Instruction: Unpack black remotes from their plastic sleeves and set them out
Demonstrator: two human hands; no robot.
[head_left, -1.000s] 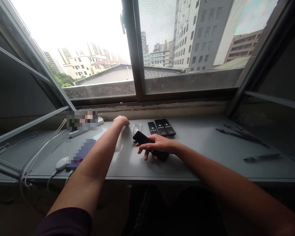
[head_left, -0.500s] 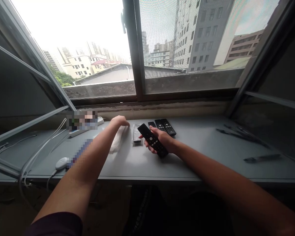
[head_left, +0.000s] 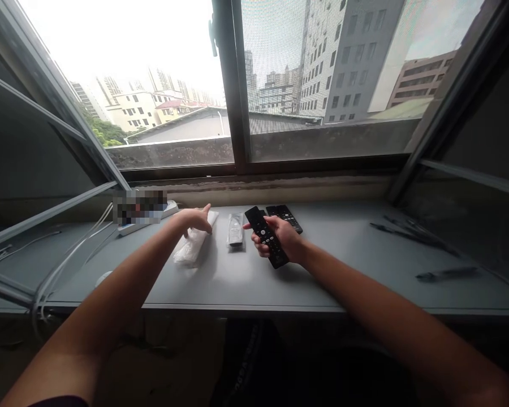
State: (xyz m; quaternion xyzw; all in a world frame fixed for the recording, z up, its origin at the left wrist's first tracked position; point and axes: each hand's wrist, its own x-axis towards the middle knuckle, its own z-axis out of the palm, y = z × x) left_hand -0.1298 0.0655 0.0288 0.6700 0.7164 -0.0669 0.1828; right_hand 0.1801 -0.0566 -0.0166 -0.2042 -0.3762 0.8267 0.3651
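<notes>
In the head view my right hand [head_left: 283, 237] is wrapped round a black remote control [head_left: 265, 234], buttons facing up, tilted above the table. My left hand [head_left: 195, 219] is over a stack of clear plastic sleeves [head_left: 193, 249], fingers apart; whether they touch the plastic I cannot tell. Between the hands lies a remote in a clear plastic sleeve [head_left: 236, 230]. Behind my right hand several more black remotes [head_left: 290, 217] lie side by side, partly hidden by the held one.
A grey table [head_left: 343, 271] runs below the window, its front edge near me. White cables [head_left: 70, 249] and a white power strip [head_left: 169, 209] are at the left. Black pens or cables [head_left: 411, 232] lie at the right, with a dark pen-like object [head_left: 445, 275] nearer.
My left hand has moved left and slightly down across the plastic sleeves, and its fingers have spread. The remote in my right hand has shifted slightly rightward and turned more upright.
</notes>
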